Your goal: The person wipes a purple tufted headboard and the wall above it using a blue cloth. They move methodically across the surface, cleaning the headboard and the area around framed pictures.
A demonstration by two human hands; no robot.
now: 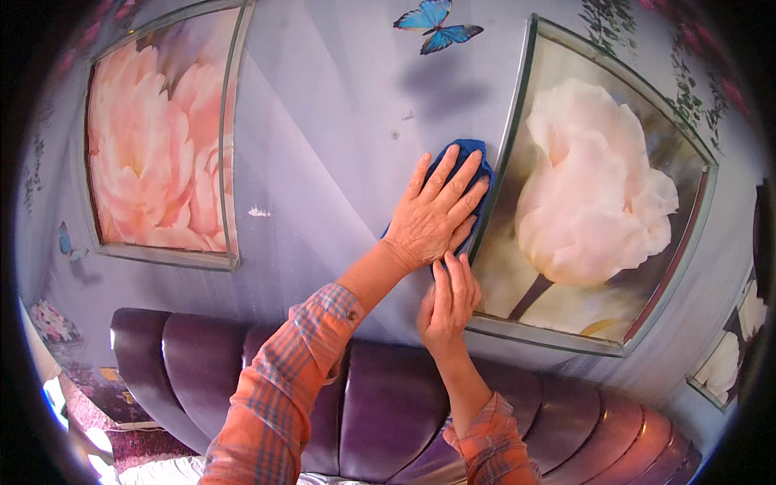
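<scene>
My left hand (433, 209) lies with fingers spread on a blue cloth (467, 148), pressing it to the bluish-purple wall (303, 151). The cloth shows around the fingertips and along the right side of the hand, close to the left edge of a framed white flower picture (594, 188). My right hand (448, 300) is just below, its fingertips touching or nearly touching the heel of my left hand and the cloth's lower edge. Whether it pinches the cloth is hidden.
A framed pink flower picture (157, 157) hangs at left. A blue butterfly (436, 27) appears above my hands. Below runs a purple padded headboard (394, 412), with white bedding (160, 473) at its foot. The wall bears a small white patch (259, 211).
</scene>
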